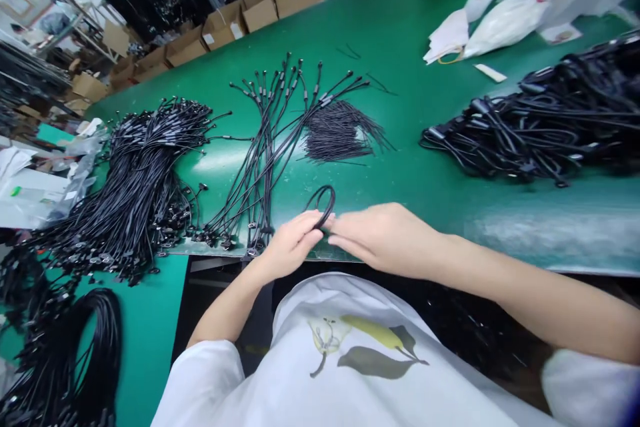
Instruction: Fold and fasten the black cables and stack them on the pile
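Note:
A black cable (327, 203) is bent into a small loop just above the table's front edge. My left hand (293, 240) pinches the loop between thumb and fingers. From the other side, my right hand (387, 237) meets it, fingers together and fingertips against the cable beside the left fingers; its exact grip is partly hidden. Just beyond the hands lies a pile of short, thin black ties (333, 137). Several straight black cables (267, 147) with small connectors are spread out left of that pile.
A thick bundle of black cables (150, 153) lies at the left, with coiled cables (103, 327) below it. Bundled cables (545, 120) heap up at the right. White plastic bags (510, 20) sit at the back right. Cardboard boxes (260, 7) line the far edge of the green table (400, 120).

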Tool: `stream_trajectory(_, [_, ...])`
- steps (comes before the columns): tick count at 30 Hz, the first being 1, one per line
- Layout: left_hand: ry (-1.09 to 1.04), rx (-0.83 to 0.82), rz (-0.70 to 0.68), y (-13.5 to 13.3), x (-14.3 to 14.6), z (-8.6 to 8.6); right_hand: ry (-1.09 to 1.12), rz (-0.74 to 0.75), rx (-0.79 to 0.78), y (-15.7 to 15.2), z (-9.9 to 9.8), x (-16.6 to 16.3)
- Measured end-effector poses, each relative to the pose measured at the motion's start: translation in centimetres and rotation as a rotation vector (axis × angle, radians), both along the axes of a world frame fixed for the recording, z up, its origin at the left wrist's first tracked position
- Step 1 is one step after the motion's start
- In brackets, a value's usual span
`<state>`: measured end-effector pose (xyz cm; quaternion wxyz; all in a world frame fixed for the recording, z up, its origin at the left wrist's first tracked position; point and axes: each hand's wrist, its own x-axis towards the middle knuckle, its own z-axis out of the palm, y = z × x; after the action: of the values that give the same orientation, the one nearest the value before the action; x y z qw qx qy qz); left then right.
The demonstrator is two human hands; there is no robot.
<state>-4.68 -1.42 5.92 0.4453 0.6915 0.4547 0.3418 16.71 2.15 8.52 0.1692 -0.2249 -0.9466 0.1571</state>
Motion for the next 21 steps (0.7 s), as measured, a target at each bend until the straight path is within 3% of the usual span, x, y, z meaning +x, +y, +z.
stream_trajectory(2, [-0.04,-0.058,-0.03,-0.4,0.6,-0.1,0.18,-0.081,-0.125,1.3,0.2,-0.2])
stream_trajectory(5, [-0.406,-0.217,0.145,-0.3,1.0,-0.2,0.521,-0.218,-0.411,3.0,-1.1,-1.2])
stream_trajectory(8, [-0.722,-0.381,0.27,0.3,1.7,-0.5,0.777,-0.323,-0.806,3.1,-3.4,-3.2])
stream_trajectory(10, [-0.794,-0.534,0.251,0.5,2.4,-0.9,0.904,-0.397,-1.034,2.7,-4.7,-4.5])
stream_trajectory(13, [-0.892,-0.676,0.316,0.4,3.3,-1.7,1.06,-0.456,-1.197,2.1,-5.4,-5.2])
stream_trajectory(17, [-0.964,-0.57,0.541,-0.1,3.7,-2.3,1.073,-0.287,-1.567,2.1,-4.8,-4.3])
stream_trajectory(19, [-0.87,-0.518,0.466,-0.5,3.6,-2.4,1.105,-0.26,-1.703,1.9,-4.2,-3.9])
stream_trajectory(21, [-0.713,-0.464,0.326,-0.9,3.3,-2.5,1.163,-0.282,-1.713,1.5,-3.9,-3.9])
